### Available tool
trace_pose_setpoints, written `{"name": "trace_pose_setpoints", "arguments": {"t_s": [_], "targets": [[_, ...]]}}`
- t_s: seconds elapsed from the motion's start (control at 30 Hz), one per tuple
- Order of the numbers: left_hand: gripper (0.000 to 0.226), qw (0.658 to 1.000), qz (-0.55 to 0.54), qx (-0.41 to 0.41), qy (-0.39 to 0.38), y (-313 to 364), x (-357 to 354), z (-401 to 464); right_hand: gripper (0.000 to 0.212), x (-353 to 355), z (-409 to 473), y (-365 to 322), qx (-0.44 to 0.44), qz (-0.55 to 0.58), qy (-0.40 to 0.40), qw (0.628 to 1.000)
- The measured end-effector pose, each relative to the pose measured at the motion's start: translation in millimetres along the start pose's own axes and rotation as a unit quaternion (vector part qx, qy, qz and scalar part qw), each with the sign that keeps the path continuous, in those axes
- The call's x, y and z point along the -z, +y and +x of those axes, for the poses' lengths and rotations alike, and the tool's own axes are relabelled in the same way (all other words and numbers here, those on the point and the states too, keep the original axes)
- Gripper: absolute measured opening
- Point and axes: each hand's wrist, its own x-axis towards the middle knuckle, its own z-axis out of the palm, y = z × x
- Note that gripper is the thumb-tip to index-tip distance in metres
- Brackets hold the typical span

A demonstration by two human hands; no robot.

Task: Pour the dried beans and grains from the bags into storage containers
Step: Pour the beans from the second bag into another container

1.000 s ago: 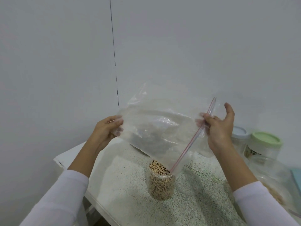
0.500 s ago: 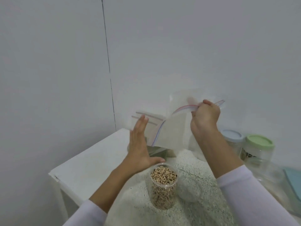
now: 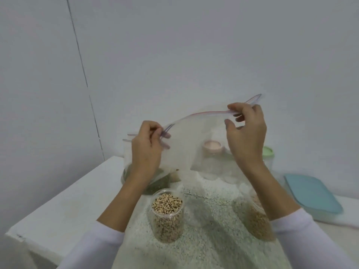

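An empty clear zip bag (image 3: 190, 140) hangs in the air above the table, its red and blue zip strip along the top. My left hand (image 3: 146, 152) pinches the strip's left end. My right hand (image 3: 245, 129) pinches it near the right end. Below them a clear open jar (image 3: 167, 214) stands on the speckled mat, filled to the top with black-eyed beans. A bag of green grains (image 3: 157, 184) lies behind the jar, partly hidden by my left forearm. A bag of brown grains (image 3: 256, 220) lies at the right under my right forearm.
A speckled mat (image 3: 209, 239) covers the white table (image 3: 64, 208). Behind the bag stand a pink-lidded jar (image 3: 212, 152) and a green-lidded jar (image 3: 269, 154). A flat container with a blue lid (image 3: 312, 193) sits at the right. An empty clear jar (image 3: 194, 212) stands beside the bean jar.
The bag has come off the jar's mouth and turned zip side up. My left hand let go, then took the zip strip's left end. The view has tilted down.
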Motion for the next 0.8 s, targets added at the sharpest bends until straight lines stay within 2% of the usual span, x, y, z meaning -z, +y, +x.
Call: {"name": "trace_pose_setpoints", "arguments": {"t_s": [0.1, 0.17, 0.23, 0.3, 0.37, 0.5, 0.57, 0.77, 0.8], "targets": [[0.017, 0.999, 0.012, -0.032, -0.028, 16, -15, 8, 0.016, 35, 16, 23, 0.057, -0.120, 0.082, 0.988], [0.024, 0.998, 0.010, -0.025, -0.062, 25, -28, 13, 0.014, 63, 28, 35, 0.062, -0.129, 0.081, 0.986], [0.028, 0.995, 0.002, -0.008, -0.097, 35, -45, 16, 0.018, 91, 39, 43, 0.027, -0.039, 0.028, 0.998], [0.026, 0.991, -0.012, 0.017, -0.132, 45, -64, 15, 0.028, 118, 46, 46, -0.049, 0.084, -0.011, 0.995], [0.025, 0.983, -0.024, 0.039, -0.177, 53, -87, 11, 0.034, 145, 50, 55, -0.083, 0.121, -0.005, 0.989], [0.020, 0.956, -0.019, 0.062, -0.287, 64, -126, 4, 0.028, 190, 58, 79, -0.096, 0.036, 0.016, 0.995], [0.019, 0.947, 0.009, 0.065, -0.315, 64, -148, -1, 0.022, 211, 63, 97, -0.117, -0.020, -0.009, 0.993], [0.004, 0.939, 0.143, -0.022, -0.313, 44, -238, -61, 0.025, 267, 32, 184, -0.208, -0.152, -0.076, 0.963], [0.009, 0.937, 0.165, -0.041, -0.305, 38, -251, -74, 0.025, 272, 19, 202, -0.233, -0.169, -0.083, 0.954]]}}
